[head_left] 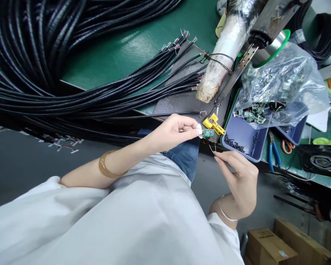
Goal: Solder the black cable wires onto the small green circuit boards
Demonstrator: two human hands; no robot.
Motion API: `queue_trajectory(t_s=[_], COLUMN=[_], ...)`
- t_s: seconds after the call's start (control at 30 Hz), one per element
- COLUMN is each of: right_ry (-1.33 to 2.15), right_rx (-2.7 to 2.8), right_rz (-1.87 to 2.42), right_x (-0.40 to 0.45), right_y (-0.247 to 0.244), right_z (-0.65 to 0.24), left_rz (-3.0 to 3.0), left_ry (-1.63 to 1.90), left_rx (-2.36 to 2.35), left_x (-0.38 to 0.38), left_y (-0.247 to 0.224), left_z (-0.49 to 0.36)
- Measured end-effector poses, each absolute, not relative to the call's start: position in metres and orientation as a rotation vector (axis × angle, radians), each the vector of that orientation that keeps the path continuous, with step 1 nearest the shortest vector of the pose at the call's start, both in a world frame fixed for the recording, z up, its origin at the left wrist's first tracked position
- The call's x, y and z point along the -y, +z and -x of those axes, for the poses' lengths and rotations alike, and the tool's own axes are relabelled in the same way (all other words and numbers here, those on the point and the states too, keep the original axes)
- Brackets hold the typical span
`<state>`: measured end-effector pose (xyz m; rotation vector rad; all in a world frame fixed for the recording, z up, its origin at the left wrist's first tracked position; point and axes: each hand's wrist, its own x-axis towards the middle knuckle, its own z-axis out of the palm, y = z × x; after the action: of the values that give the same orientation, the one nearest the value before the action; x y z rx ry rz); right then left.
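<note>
From my head, I looked down on a small green circuit board (209,133) at the fingertips of my left hand (179,129). I had its left end pinched between thumb and fingers, the other fingers curled in toward the palm. The board was a narrow rectangle, lying lengthwise from my grip and pointing right, its face dotted with tiny pale and dark parts too small to make out. Something white (199,130) sat where my fingertips met it; I couldn't tell whether that was a finger covering or a part of the piece. A yellow clip-like holder (214,123) lay just beyond the board; whether the two touched, I couldn't tell.

My right hand (238,176) gripped what looked like thin tweezers (212,149) between thumb and forefinger, their two prongs apart and angled up toward the board, just below it. Over the holder slanted a metal rod (241,68), beside a pale, stained tube (220,62).

Black cables (99,99) ran in from the left, coloured wires showing at their stripped ends. To the right, a purple tray (242,130) held small black pieces, and more little boards (253,114) lay near a clear plastic bag (287,81).
</note>
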<state>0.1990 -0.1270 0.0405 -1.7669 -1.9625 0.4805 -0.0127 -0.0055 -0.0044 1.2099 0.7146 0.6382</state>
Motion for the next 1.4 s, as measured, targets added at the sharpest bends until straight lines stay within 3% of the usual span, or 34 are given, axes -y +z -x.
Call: queue_trajectory(t_s=[0.3, 0.47, 0.63, 0.87, 1.4], right_ry=[0.519, 0.13, -0.126, 0.058, 0.237], right_rx=[2.043, 1.52, 1.568, 1.656, 1.595], right_rz=[1.608, 1.426, 1.446, 1.43, 1.446], right_x=[0.118, 0.119, 0.102, 0.08, 0.067], right_y=[0.029, 0.033, 0.02, -0.008, -0.002], right_z=[-0.189, -0.176, -0.166, -0.158, -0.156], left_rz=[-1.209, -1.186, -1.136, -1.177, -1.193], left_ry=[0.649, 0.627, 0.621, 0.675, 0.831], left_rx=[-0.741, -0.746, -0.723, -0.748, -0.852], left_x=[0.003, 0.004, 0.001, -0.001, -0.011], left_y=[-0.003, -0.003, 0.001, -0.002, 0.002], left_z=[0.009, 0.008, 0.007, 0.008, 0.0])
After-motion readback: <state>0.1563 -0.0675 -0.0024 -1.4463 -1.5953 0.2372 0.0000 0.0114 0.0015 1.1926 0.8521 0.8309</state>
